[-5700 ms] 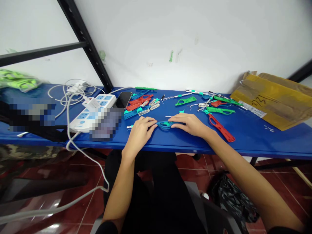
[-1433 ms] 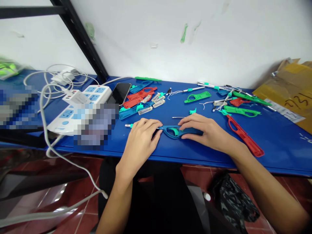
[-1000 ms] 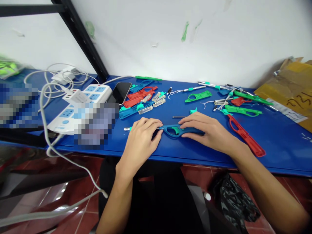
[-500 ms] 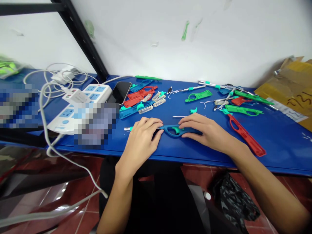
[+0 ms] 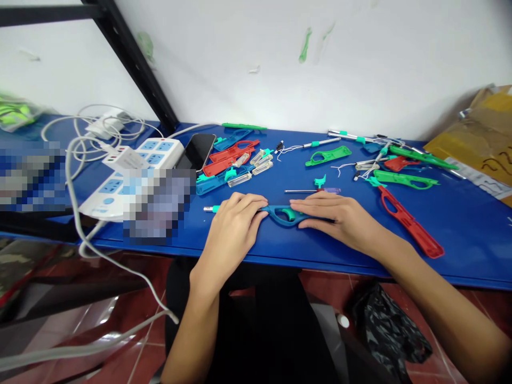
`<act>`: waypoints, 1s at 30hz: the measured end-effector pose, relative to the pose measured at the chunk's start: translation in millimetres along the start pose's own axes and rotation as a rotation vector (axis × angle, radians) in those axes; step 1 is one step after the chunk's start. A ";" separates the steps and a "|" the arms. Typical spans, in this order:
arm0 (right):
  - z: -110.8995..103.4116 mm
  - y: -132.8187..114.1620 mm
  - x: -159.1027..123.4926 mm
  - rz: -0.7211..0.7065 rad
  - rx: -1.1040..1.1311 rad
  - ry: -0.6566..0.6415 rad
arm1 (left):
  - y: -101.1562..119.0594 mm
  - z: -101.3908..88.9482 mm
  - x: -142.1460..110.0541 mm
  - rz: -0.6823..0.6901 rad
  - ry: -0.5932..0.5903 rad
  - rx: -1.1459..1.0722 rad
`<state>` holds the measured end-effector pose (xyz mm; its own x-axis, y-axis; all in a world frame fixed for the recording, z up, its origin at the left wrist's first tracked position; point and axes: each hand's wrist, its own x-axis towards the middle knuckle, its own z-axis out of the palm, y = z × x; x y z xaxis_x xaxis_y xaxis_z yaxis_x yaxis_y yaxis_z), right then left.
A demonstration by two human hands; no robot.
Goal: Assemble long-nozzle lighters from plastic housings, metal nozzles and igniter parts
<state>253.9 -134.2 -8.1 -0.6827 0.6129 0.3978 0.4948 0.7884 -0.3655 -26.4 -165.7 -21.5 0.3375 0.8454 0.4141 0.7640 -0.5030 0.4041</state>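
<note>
Hands: our left hand [image 5: 234, 232] and right hand [image 5: 336, 218] clamp both ends, nearly touching
Lighter body: teal plastic [image 5: 286, 215], flat near the desk [image 5: 280, 260] front edge
Handling: seems light, stiff; we hold the grip

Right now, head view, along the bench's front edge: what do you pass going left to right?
White power strip → left hand → teal plastic lighter body → right hand → red plastic lighter shell
</note>
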 end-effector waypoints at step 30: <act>5.3 -11.3 -1.6 -0.013 -0.146 0.055 | -2.5 1.4 -0.9 -0.005 0.002 -0.004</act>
<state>246.6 -144.4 -9.0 -0.6610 0.6017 0.4483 0.5619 0.7929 -0.2358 -27.9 -165.0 -24.0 0.3328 0.8474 0.4138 0.7633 -0.4997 0.4094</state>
